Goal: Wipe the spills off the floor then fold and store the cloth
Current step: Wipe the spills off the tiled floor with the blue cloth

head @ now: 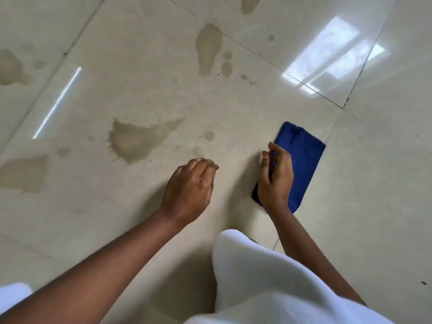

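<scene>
A folded blue cloth (301,160) lies flat on the beige tiled floor (233,108) at the right of centre. My right hand (275,176) rests over the cloth's left edge, fingers curled around that edge. My left hand (189,185) hovers just left of it with fingers loosely curled and nothing in them. Brownish spills mark the tiles: a large one (133,141) ahead of my left hand, a long one (208,50) farther off, another (23,174) at the left edge.
More wet patches sit at the far left (9,66) and the top (250,3), with small droplets between. Window glare (332,54) reflects on the tiles at the upper right. My white garment (268,281) fills the bottom right.
</scene>
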